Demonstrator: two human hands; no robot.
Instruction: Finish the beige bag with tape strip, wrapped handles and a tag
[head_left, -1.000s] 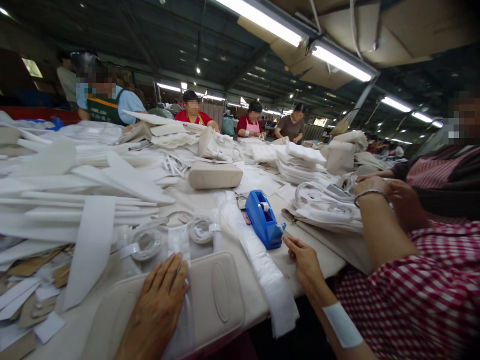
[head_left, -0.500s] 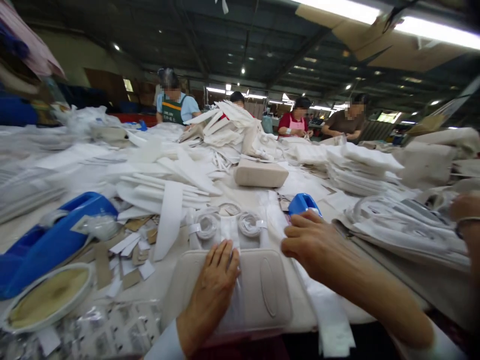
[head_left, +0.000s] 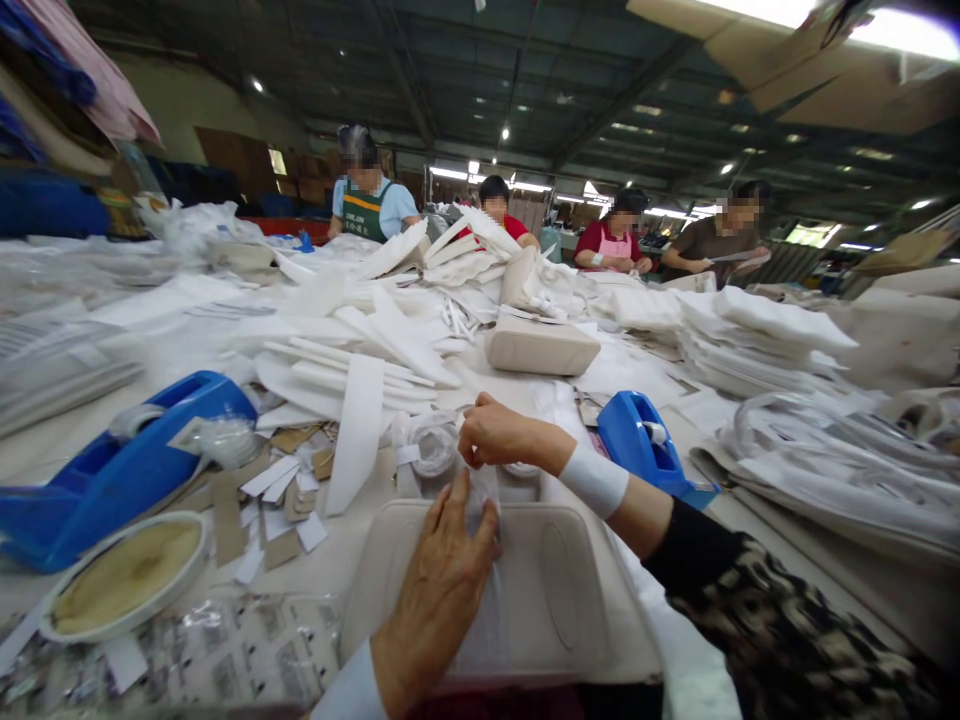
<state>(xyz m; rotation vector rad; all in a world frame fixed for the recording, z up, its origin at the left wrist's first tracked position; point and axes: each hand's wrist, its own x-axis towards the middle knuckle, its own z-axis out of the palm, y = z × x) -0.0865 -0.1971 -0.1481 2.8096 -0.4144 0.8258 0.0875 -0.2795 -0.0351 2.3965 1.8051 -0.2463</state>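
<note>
A beige rounded case [head_left: 551, 580] lies flat in front of me, with a translucent white strip [head_left: 491, 610] running across its middle. My left hand [head_left: 439, 595] rests on the case and strip, fingers stretched and spread, the fingertips near the far edge. Just beyond that edge my right hand [head_left: 502, 437] is closed in a pinch above the strip; what is between its fingers is too small to make out. Behind the case sits a coiled white cord [head_left: 431, 450]; a second coil is partly hidden by my right hand.
Blue tape dispensers stand at right [head_left: 645, 445] and left [head_left: 142, 460]. Card scraps [head_left: 277, 505], an oval dish [head_left: 127, 575] and small plastic packets [head_left: 247, 650] lie at left. Another beige case [head_left: 544, 345] sits ahead among white sheets. Several people work across the table.
My right hand has moved left from beside the right tape dispenser to the far edge of the case. My left hand stays on the case, its thumb now spread wider.
</note>
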